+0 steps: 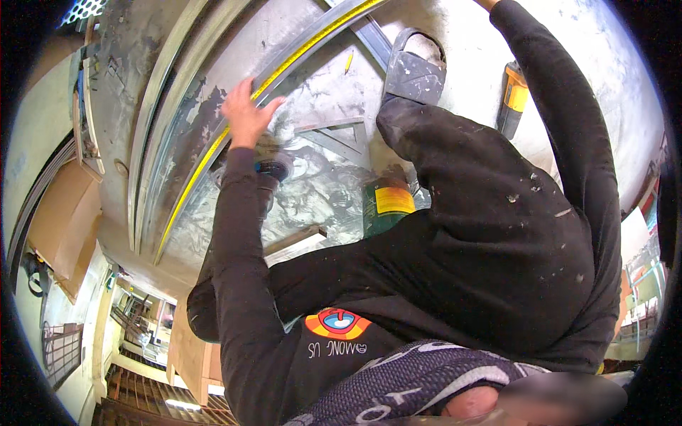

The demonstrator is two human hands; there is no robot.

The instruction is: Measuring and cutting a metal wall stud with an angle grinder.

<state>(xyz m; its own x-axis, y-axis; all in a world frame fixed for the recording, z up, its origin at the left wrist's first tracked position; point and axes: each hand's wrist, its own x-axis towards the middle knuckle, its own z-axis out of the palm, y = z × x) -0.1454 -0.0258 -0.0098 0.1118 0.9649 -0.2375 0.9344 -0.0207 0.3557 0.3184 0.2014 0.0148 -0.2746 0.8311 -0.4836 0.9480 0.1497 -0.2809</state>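
A yellow tape measure blade is stretched along a long metal profile that curves across the picture from the top to the lower left. My left hand rests at the blade and profile, its thumb spread away from the fingers. At the top edge only a little of my right hand shows, its fingers out of the picture. Near my left wrist, partly covered by my forearm, lies a dark tool with a round head. A yellow pencil and a grey triangular square lie on the floor between my hands.
More long metal profiles run along the left. My sandalled foot stands beside another metal piece. A yellow-and-black tool lies right of it. By my legs are a green container and a short bar. Cardboard stands far left.
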